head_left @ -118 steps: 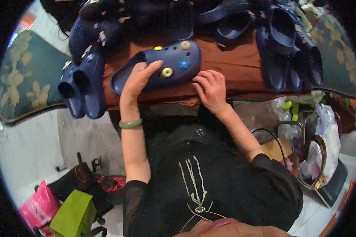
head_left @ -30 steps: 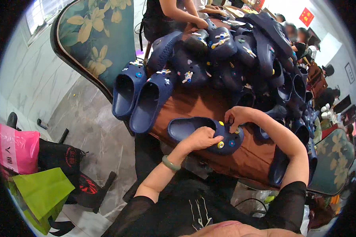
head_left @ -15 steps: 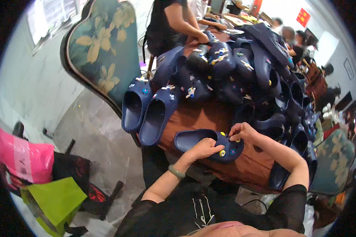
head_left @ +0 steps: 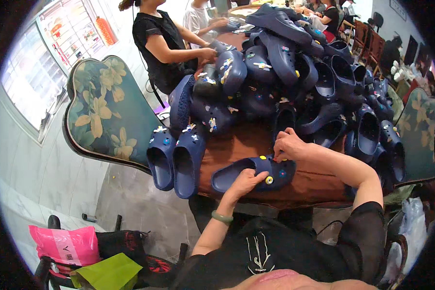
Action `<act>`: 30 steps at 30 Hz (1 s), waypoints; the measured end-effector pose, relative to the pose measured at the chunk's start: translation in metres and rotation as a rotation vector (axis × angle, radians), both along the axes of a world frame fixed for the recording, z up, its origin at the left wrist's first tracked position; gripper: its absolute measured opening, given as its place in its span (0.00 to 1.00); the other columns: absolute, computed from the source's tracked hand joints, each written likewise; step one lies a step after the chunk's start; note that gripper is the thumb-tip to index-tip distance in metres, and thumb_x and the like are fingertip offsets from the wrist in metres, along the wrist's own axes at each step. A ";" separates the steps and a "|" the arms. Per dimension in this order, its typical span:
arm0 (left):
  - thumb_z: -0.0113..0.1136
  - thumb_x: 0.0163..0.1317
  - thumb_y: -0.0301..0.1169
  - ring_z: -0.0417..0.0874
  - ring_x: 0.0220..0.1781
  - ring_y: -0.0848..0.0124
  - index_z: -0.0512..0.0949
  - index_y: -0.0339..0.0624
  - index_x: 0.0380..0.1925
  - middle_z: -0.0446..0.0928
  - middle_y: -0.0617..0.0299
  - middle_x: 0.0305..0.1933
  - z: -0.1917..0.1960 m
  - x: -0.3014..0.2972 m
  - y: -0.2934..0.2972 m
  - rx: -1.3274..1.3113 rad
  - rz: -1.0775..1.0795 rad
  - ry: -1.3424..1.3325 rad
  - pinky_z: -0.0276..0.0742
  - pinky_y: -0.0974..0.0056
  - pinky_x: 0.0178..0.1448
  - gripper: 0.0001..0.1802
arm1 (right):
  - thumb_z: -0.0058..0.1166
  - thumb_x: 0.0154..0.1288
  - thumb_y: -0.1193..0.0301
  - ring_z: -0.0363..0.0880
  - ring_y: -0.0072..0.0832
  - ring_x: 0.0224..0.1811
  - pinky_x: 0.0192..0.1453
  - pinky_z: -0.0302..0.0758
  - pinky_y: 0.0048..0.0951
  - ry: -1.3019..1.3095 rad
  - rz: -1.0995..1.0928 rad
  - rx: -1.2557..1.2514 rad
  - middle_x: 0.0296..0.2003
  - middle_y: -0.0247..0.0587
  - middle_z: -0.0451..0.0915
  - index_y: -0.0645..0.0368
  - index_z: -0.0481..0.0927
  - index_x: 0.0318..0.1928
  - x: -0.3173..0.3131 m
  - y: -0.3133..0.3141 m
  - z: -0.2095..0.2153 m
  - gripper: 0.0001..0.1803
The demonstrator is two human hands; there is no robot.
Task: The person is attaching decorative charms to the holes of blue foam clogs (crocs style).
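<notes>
A dark blue clog lies on the brown cloth in front of me, its toe to the right. My left hand grips the clog at its opening, thumb across the upper beside a round yellow-and-white charm. The fingertips of my right hand are pinched at the far side of the upper, where a small red charm partly shows under them. A yellow charm and a blue flower-like charm also sit on the upper. To the left stands a pair of decorated blue clogs.
A big heap of blue clogs covers the far part of the brown-clothed table. Floral chair backs flank it. A co-worker in black handles a clog at the far left. Pink and green bags lie at lower left.
The view has tilted up and shifted, showing more of the room. My left hand keeps its grip on the clog; my right hand stays at the upper, its wrist raised more.
</notes>
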State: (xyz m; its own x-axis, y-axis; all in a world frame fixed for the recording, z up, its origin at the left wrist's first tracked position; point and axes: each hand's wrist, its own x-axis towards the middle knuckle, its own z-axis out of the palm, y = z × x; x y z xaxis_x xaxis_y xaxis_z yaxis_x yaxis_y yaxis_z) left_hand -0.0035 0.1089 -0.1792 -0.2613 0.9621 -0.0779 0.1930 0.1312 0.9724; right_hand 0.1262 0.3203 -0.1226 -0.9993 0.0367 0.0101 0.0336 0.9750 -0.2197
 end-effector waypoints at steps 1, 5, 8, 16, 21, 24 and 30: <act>0.60 0.62 0.48 0.68 0.21 0.78 0.76 0.31 0.19 0.66 0.66 0.15 0.000 0.000 0.000 -0.003 -0.001 0.004 0.64 0.64 0.25 0.27 | 0.72 0.36 0.55 0.69 0.26 0.52 0.56 0.54 0.42 0.004 -0.001 -0.003 0.31 0.20 0.83 0.43 0.87 0.26 -0.006 0.000 0.002 0.14; 0.59 0.62 0.49 0.66 0.20 0.80 0.75 0.32 0.19 0.64 0.67 0.15 -0.001 -0.002 0.000 -0.027 -0.022 0.051 0.61 0.65 0.23 0.28 | 0.73 0.31 0.58 0.74 0.27 0.45 0.52 0.56 0.39 -0.259 -0.026 -0.015 0.25 0.22 0.82 0.46 0.85 0.23 -0.033 -0.001 0.008 0.14; 0.59 0.62 0.48 0.66 0.21 0.80 0.75 0.32 0.20 0.65 0.67 0.15 0.001 -0.001 -0.001 -0.021 -0.024 0.046 0.61 0.65 0.24 0.27 | 0.73 0.32 0.60 0.76 0.28 0.41 0.50 0.57 0.38 -0.328 -0.054 -0.099 0.22 0.24 0.81 0.46 0.85 0.23 -0.034 0.002 0.006 0.13; 0.59 0.63 0.46 0.72 0.26 0.78 0.80 0.32 0.28 0.72 0.66 0.20 0.014 0.001 -0.003 -0.011 -0.040 -0.008 0.69 0.66 0.31 0.23 | 0.65 0.51 0.58 0.73 0.29 0.48 0.59 0.58 0.40 0.149 -0.153 -0.098 0.36 0.28 0.81 0.46 0.86 0.38 0.023 -0.018 -0.008 0.13; 0.60 0.64 0.45 0.68 0.26 0.82 0.80 0.36 0.29 0.72 0.73 0.24 0.019 0.004 -0.004 -0.057 -0.036 -0.004 0.66 0.69 0.29 0.20 | 0.65 0.50 0.59 0.71 0.27 0.50 0.63 0.55 0.46 0.340 -0.002 0.254 0.35 0.26 0.79 0.46 0.87 0.34 0.027 -0.024 -0.007 0.11; 0.60 0.63 0.45 0.68 0.26 0.83 0.80 0.37 0.29 0.72 0.74 0.23 0.002 -0.004 -0.005 -0.098 -0.047 -0.024 0.65 0.70 0.29 0.20 | 0.65 0.47 0.58 0.70 0.29 0.51 0.64 0.53 0.50 0.292 -0.055 0.175 0.34 0.27 0.79 0.47 0.87 0.30 0.019 -0.028 -0.009 0.11; 0.60 0.64 0.45 0.65 0.25 0.82 0.78 0.38 0.25 0.69 0.76 0.23 0.031 0.005 -0.005 -0.018 -0.061 -0.082 0.61 0.70 0.27 0.20 | 0.66 0.46 0.55 0.69 0.31 0.54 0.64 0.53 0.54 0.370 -0.336 0.057 0.35 0.30 0.80 0.51 0.86 0.25 0.025 -0.042 -0.030 0.14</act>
State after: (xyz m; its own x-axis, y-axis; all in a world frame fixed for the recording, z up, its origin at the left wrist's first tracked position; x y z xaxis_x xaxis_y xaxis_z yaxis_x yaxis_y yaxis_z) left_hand 0.0018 0.1036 -0.1479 -0.1947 0.9742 -0.1144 0.1212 0.1397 0.9828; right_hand 0.1507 0.2782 -0.1524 -0.8613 0.3448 0.3732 0.2776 0.9345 -0.2228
